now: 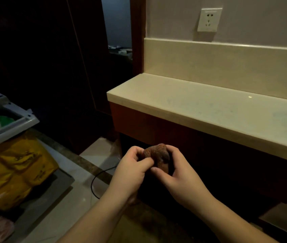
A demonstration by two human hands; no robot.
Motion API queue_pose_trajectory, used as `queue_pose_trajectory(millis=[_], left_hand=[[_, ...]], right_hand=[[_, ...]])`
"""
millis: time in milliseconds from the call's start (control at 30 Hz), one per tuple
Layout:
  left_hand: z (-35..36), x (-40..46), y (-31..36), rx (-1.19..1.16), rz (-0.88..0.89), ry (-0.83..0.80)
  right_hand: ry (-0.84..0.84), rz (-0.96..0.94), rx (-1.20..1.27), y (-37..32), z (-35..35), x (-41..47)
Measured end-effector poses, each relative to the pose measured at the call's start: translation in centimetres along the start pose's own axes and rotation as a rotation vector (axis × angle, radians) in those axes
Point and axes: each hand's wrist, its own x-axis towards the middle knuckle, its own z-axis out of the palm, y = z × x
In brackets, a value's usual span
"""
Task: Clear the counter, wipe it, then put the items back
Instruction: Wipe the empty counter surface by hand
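A bunched brown cloth sits between both my hands, low in front of the dark cabinet. My left hand pinches its left side with curled fingers. My right hand grips its right side, thumb across the lower part. The cream stone counter stretches to the upper right, above and beyond my hands, with nothing standing on the part I see.
A cream backsplash and a white wall socket rise behind the counter. At left stands a grey cart tray with white and green items above a yellow bag. A black cable loops on the pale floor. A dark doorway lies beyond.
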Motion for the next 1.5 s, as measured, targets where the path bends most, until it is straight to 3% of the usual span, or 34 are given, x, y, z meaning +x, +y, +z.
queue_pose_trajectory(millis=[267,500,600,800,967,1067,1333,1500], left_hand=[[-2.4,4.9,1.2,0.048,-0.01,-0.014],[-4.9,11.5,3.5,-0.103,-0.015,-0.136],[-5.9,15.7,4.2,-0.104,0.021,-0.077],[-8.5,24.4,5.9,0.03,0.149,0.002],[-11.3,32.0,4.6,0.143,0.115,0.355],[-12.5,35.2,3.1,0.258,0.126,0.467],[-14.8,42.1,1.2,0.55,0.193,0.448],[-15.7,44.3,-0.1,0.351,0.073,0.302]], right_hand=[[-0.038,-0.309,-0.575,-0.5,0.4,7.6],[-0.079,-0.436,-0.687,-0.8,-0.5,17.2],[-0.122,-0.466,-0.672,-0.8,-0.9,22.2],[-0.272,-0.411,-0.558,-1.4,-2.3,34.2],[-0.231,-0.238,-0.491,0.7,-4.4,43.7],[-0.243,-0.174,-0.543,3.2,-4.0,48.4],[-0.216,-0.146,-0.793,7.5,-0.8,55.5],[-0.15,-0.174,-0.796,7.7,1.3,55.3]])
